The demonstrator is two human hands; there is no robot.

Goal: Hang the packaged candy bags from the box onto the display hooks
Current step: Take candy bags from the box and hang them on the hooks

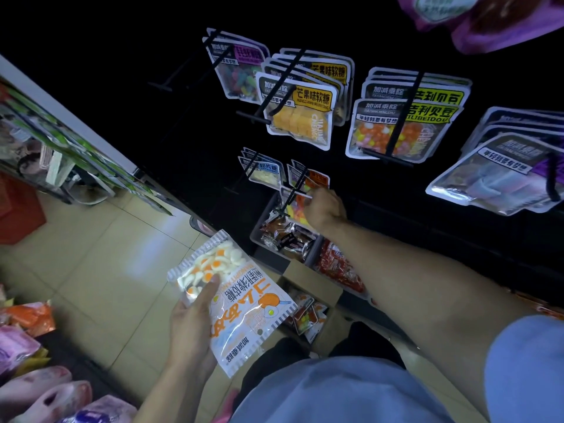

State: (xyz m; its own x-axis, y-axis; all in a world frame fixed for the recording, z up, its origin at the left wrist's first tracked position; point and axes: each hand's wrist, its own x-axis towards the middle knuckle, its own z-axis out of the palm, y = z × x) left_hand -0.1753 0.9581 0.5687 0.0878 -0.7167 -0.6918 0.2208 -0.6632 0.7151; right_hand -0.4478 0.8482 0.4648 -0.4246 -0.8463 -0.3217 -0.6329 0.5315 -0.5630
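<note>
My left hand [195,325] holds a white candy bag with fried-egg gummies [235,303] low over the floor. My right hand [325,209] reaches to a low display hook [297,186] and grips the top of a candy bag with mixed orange and yellow sweets [297,209] hanging there. The cardboard box [320,290] stands open on the floor below my right forearm, with several small candy bags [308,315] inside.
A dark wall panel carries hooks with mango candy bags [300,114], jelly bean bags [403,129] and purple bags [494,178]. A grey bin of wrapped snacks [283,236] sits under the hooks. A shelf edge [70,117] runs along the left; pink bags [45,395] lie bottom left.
</note>
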